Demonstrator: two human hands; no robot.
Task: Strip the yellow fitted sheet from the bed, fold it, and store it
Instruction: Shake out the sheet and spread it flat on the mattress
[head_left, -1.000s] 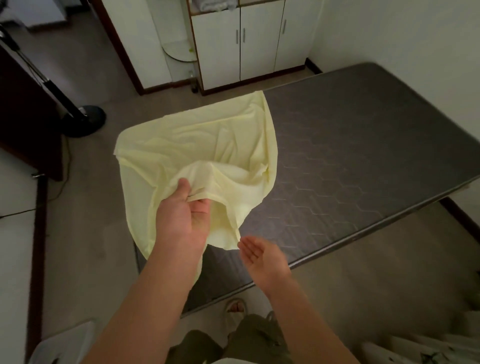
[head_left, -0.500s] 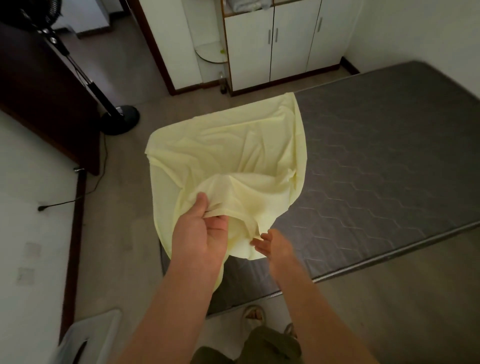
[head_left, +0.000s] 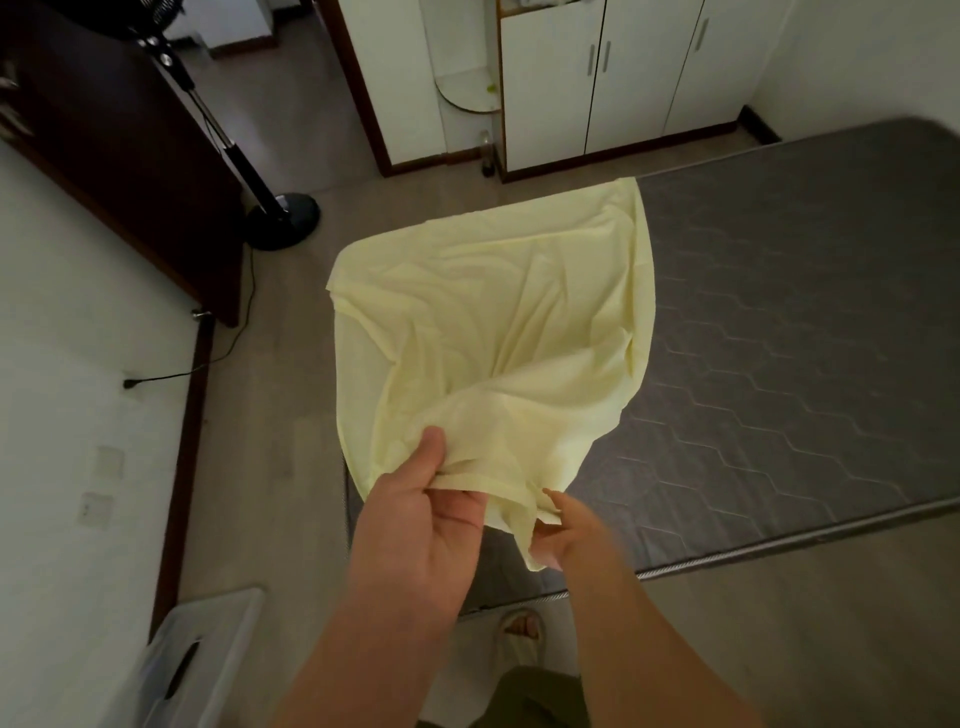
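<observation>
A second ago my right hand (head_left: 563, 530) hung open, palm up, clear of the cloth; now it has come in under the near hem of the yellow fitted sheet (head_left: 498, 332) and its fingers (head_left: 556, 501) are at the hanging fold, touching it. The hand is blurred, so I cannot tell whether it has pinched the cloth or only meets it. My view has also swung left since then: more of the dark door and the fan stand (head_left: 283, 221) shows, and the white cabinet (head_left: 623, 78) sits further right.

My left hand (head_left: 421, 525) has kept its grip the whole time, thumb on top of the bunched hem and fingers curled beneath, forearm reaching forward from the lower edge of the view. My right forearm comes up beside it, the two hands just beside each other with the fold between them.

The sheet is lifted off the bare grey mattress (head_left: 805, 322), held in the air over its near left corner and over the floor, spread wide and wrinkled beyond my hands. A white bin (head_left: 202, 660) stands by the wall at lower left
</observation>
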